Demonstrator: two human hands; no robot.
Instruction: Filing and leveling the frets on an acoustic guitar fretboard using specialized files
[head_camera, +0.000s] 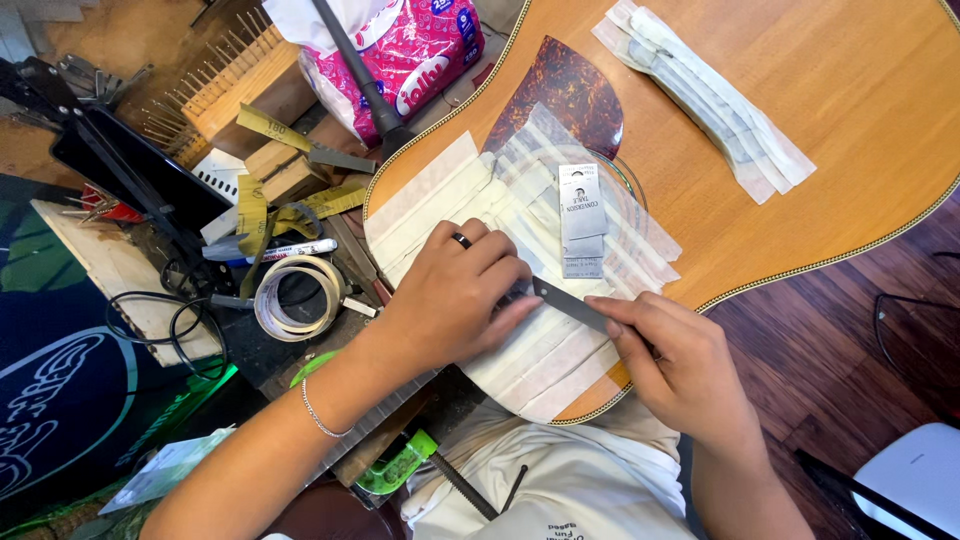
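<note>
L hand (455, 300) flat, fingers together, pins steel rule (568, 302) on masking-taped acoustic guitar top (800, 200) so it won't shift. R hand (680, 365) pinches rule's other end, steadying. Tape protects finish.

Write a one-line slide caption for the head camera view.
Both hands, left hand and right hand, press a metal ruler onto masking tape strips covering an acoustic guitar top.
</note>
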